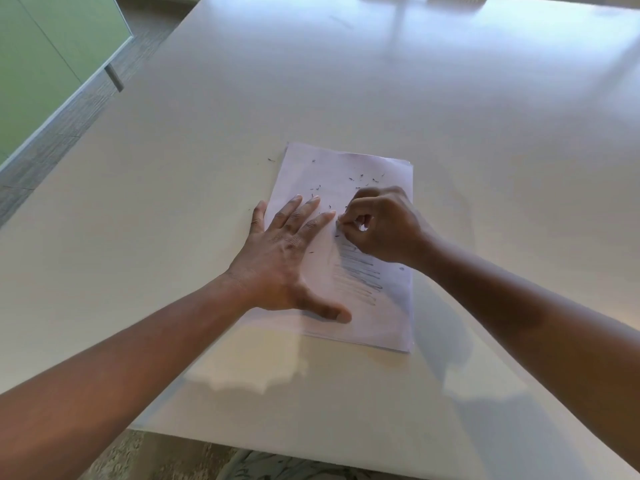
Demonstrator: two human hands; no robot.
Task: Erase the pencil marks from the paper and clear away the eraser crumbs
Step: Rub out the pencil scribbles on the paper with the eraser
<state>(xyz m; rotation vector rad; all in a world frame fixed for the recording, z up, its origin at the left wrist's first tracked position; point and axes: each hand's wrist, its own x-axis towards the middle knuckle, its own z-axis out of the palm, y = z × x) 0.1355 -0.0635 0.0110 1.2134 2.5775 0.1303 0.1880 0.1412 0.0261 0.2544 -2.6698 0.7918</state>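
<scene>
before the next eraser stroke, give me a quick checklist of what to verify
1. Paper held down: ok, left hand lies flat on it.
2. Eraser gripped: cannot tell, right hand is curled as if pinching, eraser hidden.
3. Pencil marks gone: not ok, lines remain below the right hand.
4. Crumbs cleared: not ok, scattered on the upper page, one on the table.
5. Paper lying flat: ok.

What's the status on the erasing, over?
Left hand flat on paper. Right hand pinching eraser. Pencil marks remain; crumbs scattered.
</scene>
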